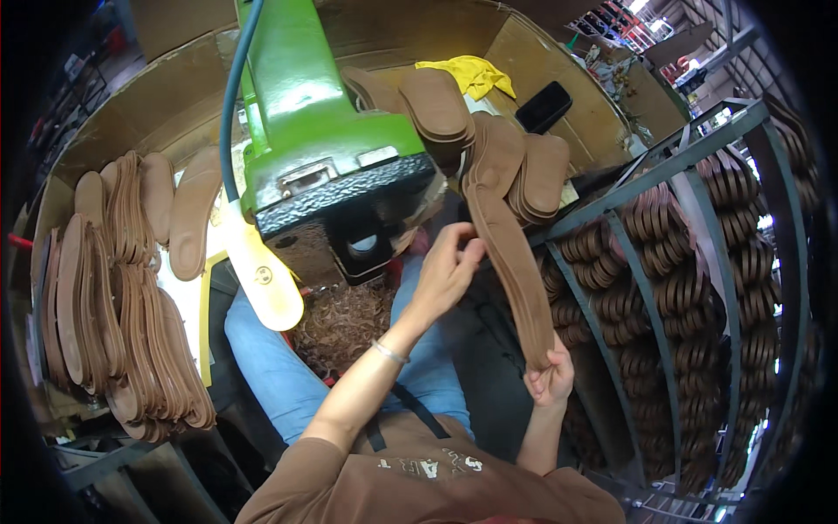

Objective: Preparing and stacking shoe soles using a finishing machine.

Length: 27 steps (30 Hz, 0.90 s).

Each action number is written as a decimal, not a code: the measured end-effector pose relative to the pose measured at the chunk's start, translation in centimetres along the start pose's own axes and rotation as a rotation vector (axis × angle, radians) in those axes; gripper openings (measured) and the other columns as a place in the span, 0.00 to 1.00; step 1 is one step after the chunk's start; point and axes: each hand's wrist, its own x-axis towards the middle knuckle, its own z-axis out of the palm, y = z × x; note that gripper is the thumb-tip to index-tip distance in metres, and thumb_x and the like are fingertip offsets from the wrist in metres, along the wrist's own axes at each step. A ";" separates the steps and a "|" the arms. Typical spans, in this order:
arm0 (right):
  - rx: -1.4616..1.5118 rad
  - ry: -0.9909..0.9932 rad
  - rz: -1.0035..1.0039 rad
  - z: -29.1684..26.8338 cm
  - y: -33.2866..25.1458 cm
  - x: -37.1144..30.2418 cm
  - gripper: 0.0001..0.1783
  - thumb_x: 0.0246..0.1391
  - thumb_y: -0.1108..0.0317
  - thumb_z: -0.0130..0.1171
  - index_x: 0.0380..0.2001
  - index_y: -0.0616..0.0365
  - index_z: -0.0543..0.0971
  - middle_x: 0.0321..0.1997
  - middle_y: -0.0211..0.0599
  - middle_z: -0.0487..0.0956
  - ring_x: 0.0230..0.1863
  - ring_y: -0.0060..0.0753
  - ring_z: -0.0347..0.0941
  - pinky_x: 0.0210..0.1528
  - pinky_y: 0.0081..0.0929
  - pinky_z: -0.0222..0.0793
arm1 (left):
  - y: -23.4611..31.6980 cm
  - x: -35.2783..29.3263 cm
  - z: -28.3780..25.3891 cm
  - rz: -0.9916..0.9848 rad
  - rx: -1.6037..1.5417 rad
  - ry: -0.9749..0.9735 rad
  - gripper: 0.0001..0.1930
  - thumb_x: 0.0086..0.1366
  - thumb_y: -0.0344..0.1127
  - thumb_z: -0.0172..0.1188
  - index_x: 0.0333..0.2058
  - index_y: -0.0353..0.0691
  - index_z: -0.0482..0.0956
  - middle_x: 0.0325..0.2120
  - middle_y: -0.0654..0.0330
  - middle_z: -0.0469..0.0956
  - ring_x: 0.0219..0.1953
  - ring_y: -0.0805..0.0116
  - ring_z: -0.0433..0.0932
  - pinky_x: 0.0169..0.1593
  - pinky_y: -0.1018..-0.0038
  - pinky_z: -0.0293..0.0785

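A long brown insole (513, 275) slants down from the stack at the back right. My right hand (550, 377) pinches its near end between thumb and fingers. Close beside its left edge is my left hand (449, 272), fingers loosely bent and apart, with nothing visible in them; whether they touch the insole I cannot tell. Ahead of me stands a green machine (327, 113) with a black lower face and a round opening. More brown insoles (436, 103) are piled to the right of the machine, with another stack (543, 175) next to them.
Stacked insoles (157, 349) crowd the left side. A pale yellow guard (266, 279) hangs from the machine beside a blue hose (234, 105). Brown shavings (340, 323) lie between my knees. A yellow cloth (471, 75) and black phone (544, 107) lie behind; a loaded metal rack (642, 262) stands right.
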 end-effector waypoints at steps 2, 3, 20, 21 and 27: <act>-0.006 0.076 0.004 0.8 0.3 -0.2 0.31 0.51 0.71 0.45 0.58 0.70 0.55 0.32 0.54 0.74 0.10 0.29 0.68 0.02 0.20 0.59 | 1.1 0.7 0.6 -0.099 -0.027 -0.151 0.17 0.70 0.43 0.44 0.26 0.37 0.69 0.18 0.65 0.69 0.21 0.78 0.71 0.23 0.81 0.68; 0.048 0.025 -0.014 0.1 0.4 0.0 0.30 0.51 0.71 0.45 0.58 0.69 0.55 0.32 0.53 0.75 0.11 0.29 0.68 0.03 0.19 0.59 | 0.7 0.5 0.8 -0.097 -0.063 -0.116 0.18 0.70 0.43 0.44 0.26 0.37 0.69 0.18 0.65 0.69 0.19 0.78 0.70 0.23 0.81 0.67; -0.104 0.007 -0.218 5.0 2.6 22.2 0.14 0.62 0.59 0.47 0.47 0.52 0.64 0.26 0.45 0.78 0.18 0.29 0.74 0.14 0.22 0.69 | -1.7 -4.4 -35.3 0.219 1.382 0.970 0.28 0.55 0.49 0.62 0.51 0.42 0.70 0.47 0.51 0.70 0.52 0.51 0.66 0.55 0.59 0.60; -0.123 -0.020 -0.228 4.7 3.1 21.5 0.18 0.64 0.56 0.44 0.52 0.52 0.61 0.26 0.45 0.77 0.18 0.29 0.74 0.13 0.22 0.68 | -2.8 -4.0 -36.2 0.128 1.595 0.953 0.29 0.54 0.52 0.62 0.52 0.45 0.70 0.50 0.52 0.67 0.54 0.51 0.64 0.56 0.57 0.58; -0.287 0.018 -0.003 2.2 8.8 15.7 0.22 0.63 0.62 0.47 0.56 0.60 0.63 0.24 0.41 0.76 0.17 0.25 0.71 0.15 0.19 0.67 | -2.8 -4.3 -38.9 -0.260 1.708 0.871 0.34 0.49 0.58 0.64 0.53 0.50 0.71 0.53 0.53 0.64 0.54 0.51 0.64 0.54 0.52 0.60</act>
